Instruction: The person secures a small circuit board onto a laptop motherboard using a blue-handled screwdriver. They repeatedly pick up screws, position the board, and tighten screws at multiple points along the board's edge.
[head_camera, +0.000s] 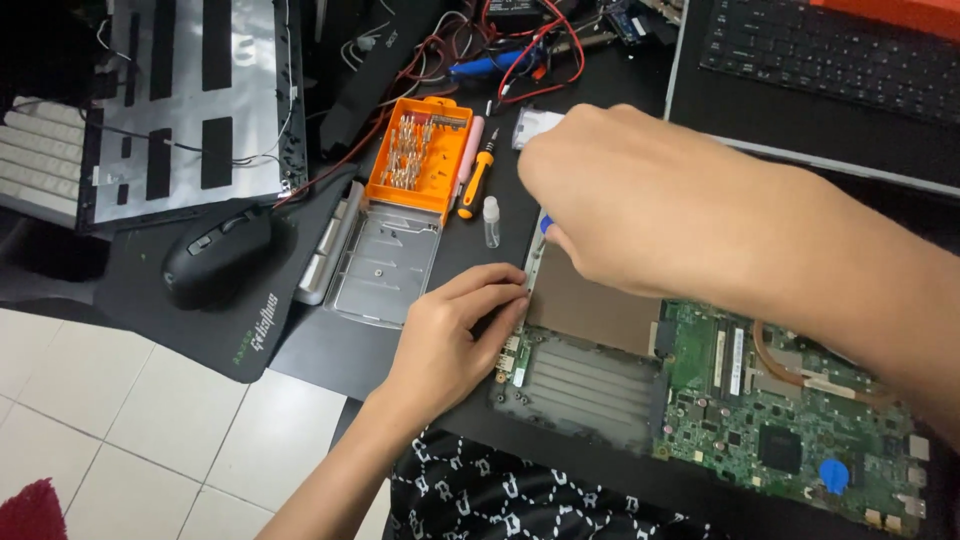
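Note:
A green laptop motherboard (770, 410) with a grey metal frame (590, 385) lies on the dark desk. My left hand (450, 335) rests at the board's left edge, fingertips pinching its rim. My right hand (640, 205) hovers over the board's upper left corner, fingers closed around a small tool with a blue tip (545, 226); most of that tool is hidden by the hand.
An orange screwdriver bit case (420, 150) with its clear lid open, an orange-handled screwdriver (476, 178), a small bottle (491, 221), a black mouse (215, 255) on a mat, a laptop lid panel (190, 100), a keyboard (830, 50) and tangled wires (500, 50) surround the board.

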